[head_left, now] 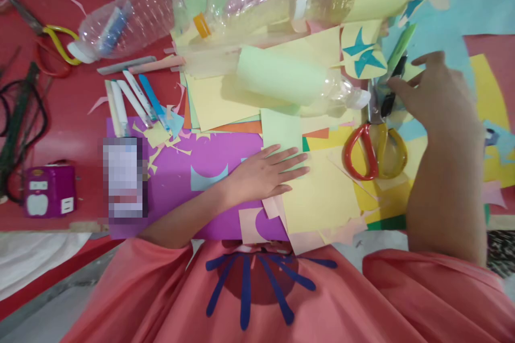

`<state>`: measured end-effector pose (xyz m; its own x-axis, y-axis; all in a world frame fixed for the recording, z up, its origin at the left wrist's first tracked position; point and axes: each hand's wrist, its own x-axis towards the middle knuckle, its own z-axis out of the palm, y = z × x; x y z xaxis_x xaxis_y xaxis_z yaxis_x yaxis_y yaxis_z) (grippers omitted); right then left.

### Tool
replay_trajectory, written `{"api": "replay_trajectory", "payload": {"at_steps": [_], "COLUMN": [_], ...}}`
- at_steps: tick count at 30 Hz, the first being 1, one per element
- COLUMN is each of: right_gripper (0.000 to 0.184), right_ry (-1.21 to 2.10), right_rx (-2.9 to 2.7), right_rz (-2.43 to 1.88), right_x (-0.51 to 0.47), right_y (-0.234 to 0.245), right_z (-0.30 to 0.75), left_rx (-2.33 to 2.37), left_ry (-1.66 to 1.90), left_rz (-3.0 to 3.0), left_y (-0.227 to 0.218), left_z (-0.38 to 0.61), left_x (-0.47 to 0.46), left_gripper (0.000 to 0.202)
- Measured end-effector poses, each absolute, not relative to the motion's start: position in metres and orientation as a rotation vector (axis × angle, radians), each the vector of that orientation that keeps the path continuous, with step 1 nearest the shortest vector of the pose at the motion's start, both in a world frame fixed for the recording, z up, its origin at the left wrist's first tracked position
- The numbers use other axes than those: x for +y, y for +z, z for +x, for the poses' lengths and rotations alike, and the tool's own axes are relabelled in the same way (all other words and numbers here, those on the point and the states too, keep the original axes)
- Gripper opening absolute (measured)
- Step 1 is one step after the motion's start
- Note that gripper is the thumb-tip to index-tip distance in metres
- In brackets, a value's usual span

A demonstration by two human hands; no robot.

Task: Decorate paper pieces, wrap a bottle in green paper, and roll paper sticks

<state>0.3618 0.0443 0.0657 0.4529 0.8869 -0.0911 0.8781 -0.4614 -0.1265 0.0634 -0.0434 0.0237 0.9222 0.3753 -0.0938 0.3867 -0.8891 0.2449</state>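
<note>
My left hand (267,171) lies flat and open on a stack of coloured paper, fingers on a yellow sheet (322,193) beside a light green sheet (281,128). My right hand (436,91) reaches over the paper pile, fingers curled and apart, its fingertips touching a small dark object (392,94) just above the red-and-yellow scissors (374,147). I cannot make out whether the fingers grip it. A clear plastic bottle with a green paper roll inside (289,80) lies across the paper between both hands.
More empty plastic bottles (129,21) lie at the back. Glue sticks and pens (132,96) sit left of a purple sheet (209,171). A purple power adapter (48,190), black cable and yellow-handled tool (56,43) rest on the red table's left side. Star cut-outs (362,53) lie nearby.
</note>
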Motion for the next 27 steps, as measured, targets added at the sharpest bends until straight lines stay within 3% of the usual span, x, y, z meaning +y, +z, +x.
{"api": "replay_trajectory", "payload": {"at_steps": [5,10,12,14,17,23,27], "right_gripper": [0.063,0.038,0.043,0.051,0.034,0.058,0.039], "right_ry": [0.310,0.317,0.594,0.816,1.208,1.555,1.545], "right_rx": [-1.744,-1.428,-1.226,-1.206,-1.229,-1.311,-1.402], "right_rz": [-2.728,-2.067,-1.675,-1.555,-1.331,-1.169,-1.162], "right_x": [0.039,0.034,0.031,0.026,0.012,-0.009,-0.009], "right_y": [0.069,0.065,0.066,0.070,0.081,0.067,0.038], "right_z": [0.352,0.378,0.389,0.388,0.360,0.271,0.242], "left_rx": [0.590,0.592,0.592,0.596,0.603,0.591,0.618], "left_ry": [-0.126,-0.084,-0.065,-0.052,-0.032,0.009,0.031], "left_rz": [2.805,2.824,2.828,2.831,2.833,2.817,2.778], "left_y": [0.027,0.027,0.026,0.025,0.024,0.023,0.022], "left_z": [0.064,0.065,0.064,0.064,0.064,0.063,0.064], "left_x": [-0.043,-0.044,-0.045,-0.045,-0.046,-0.047,-0.047], "left_gripper": [0.048,0.047,0.046,0.046,0.046,0.048,0.048]}}
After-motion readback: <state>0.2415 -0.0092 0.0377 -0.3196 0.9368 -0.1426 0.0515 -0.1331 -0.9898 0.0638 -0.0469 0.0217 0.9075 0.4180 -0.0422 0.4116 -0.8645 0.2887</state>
